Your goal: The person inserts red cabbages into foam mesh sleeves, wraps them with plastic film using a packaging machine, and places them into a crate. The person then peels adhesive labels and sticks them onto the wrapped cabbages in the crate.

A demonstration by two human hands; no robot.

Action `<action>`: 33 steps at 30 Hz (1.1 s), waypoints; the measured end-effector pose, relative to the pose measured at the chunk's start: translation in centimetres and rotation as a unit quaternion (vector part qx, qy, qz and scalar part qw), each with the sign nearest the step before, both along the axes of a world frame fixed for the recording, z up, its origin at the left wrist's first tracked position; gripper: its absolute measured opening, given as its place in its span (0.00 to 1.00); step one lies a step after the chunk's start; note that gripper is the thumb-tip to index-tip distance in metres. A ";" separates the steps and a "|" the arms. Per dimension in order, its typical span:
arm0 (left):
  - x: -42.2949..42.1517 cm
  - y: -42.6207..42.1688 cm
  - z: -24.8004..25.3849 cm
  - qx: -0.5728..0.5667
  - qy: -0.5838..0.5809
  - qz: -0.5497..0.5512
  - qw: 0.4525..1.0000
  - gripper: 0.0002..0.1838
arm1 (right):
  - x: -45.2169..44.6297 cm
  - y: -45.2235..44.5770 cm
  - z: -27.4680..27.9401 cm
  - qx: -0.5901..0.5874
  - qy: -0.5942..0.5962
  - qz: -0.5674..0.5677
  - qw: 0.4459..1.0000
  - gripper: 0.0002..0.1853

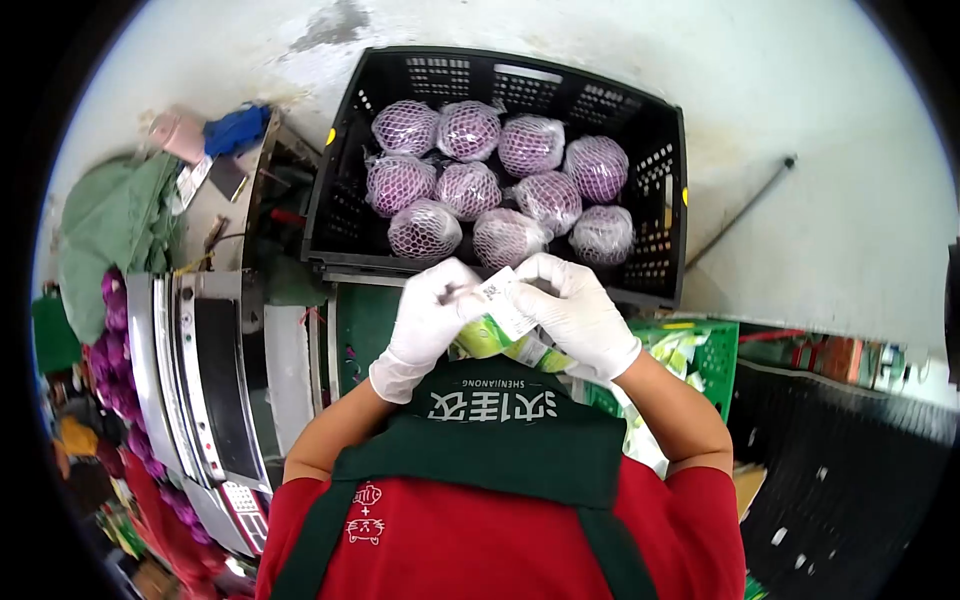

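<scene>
Close in, the left hand [425, 318] and right hand [588, 315], both white-gloved, come together, fingertips pinching a small printed label [510, 305] just by the black crate's [570, 97] near edge. Beneath it, green packaging [482, 338]; off to the right, a green crate [718, 370]. And beyond, ten purple globes [468, 190], netted and film-wrapped, run in rows from the black crate's near edge to its far left corner. All ten look fully wrapped; the label's held, stuck to none of them.
</scene>
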State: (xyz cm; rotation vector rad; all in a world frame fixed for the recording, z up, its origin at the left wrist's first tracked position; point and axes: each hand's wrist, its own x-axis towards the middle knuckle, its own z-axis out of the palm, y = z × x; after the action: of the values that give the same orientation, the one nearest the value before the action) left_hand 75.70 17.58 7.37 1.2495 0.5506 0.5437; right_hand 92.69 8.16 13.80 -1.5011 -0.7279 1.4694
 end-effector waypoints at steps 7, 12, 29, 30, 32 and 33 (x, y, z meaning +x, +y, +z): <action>-0.1 -1.2 0.7 -0.186 0.008 -0.072 0.980 0.29 | 5.5 8.2 0.2 0.259 -0.335 0.148 0.894 0.03; -7.5 1.0 -4.3 -0.202 -0.013 0.201 0.958 0.20 | 9.9 21.3 -6.7 0.133 -0.381 0.049 0.914 0.14; -14.9 9.7 -3.1 -0.114 0.085 0.238 0.961 0.19 | 1.5 36.1 -21.0 0.178 -0.653 0.152 0.720 0.31; -14.2 9.9 -3.2 -0.123 0.085 0.208 0.967 0.18 | 0.5 35.8 -20.9 0.219 -0.688 0.137 0.678 0.33; -13.2 10.6 -3.3 -0.058 0.091 0.183 0.977 0.17 | 0.8 35.7 -20.3 0.186 -0.668 0.191 0.695 0.32; -13.0 11.0 -3.4 -0.046 0.106 0.173 0.978 0.17 | -1.1 34.6 -16.6 0.158 -0.547 0.205 0.796 0.27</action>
State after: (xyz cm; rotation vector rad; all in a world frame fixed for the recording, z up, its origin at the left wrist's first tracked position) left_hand 62.66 28.57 3.95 1.1360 0.9734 0.6711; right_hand 91.55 42.74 -2.80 -1.9235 -1.9762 0.5262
